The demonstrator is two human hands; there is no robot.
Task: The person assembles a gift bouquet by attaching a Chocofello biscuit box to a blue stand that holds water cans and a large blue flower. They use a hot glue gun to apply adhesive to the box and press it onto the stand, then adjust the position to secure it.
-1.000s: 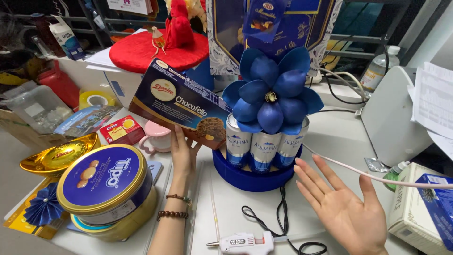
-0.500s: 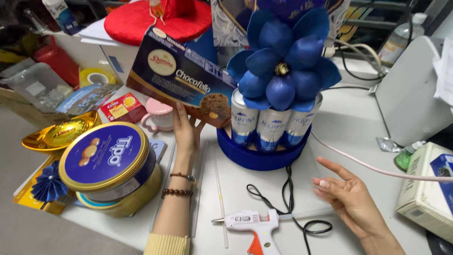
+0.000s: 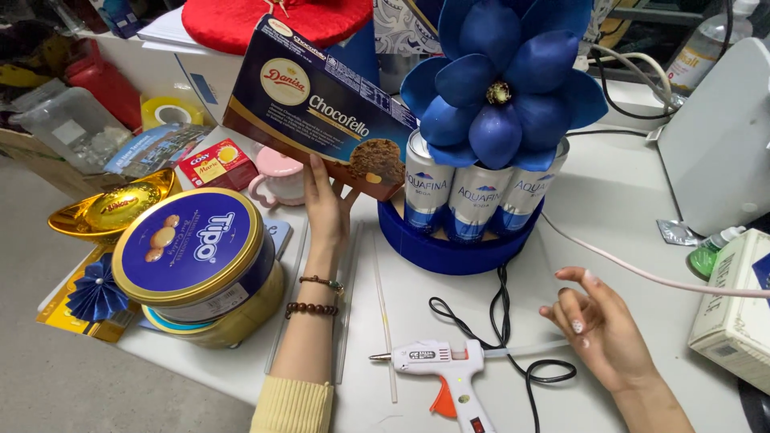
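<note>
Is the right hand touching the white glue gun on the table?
Apart. The head view shows the right hand hovering with fingers spread, and bare table between its fingers and the glue gun; the left hand holds the biscuit box.

Glossy cardboard biscuit box (image 3: 321,120), shiny metal cans (image 3: 473,192), matt foam-like blue flower (image 3: 501,76).
</note>
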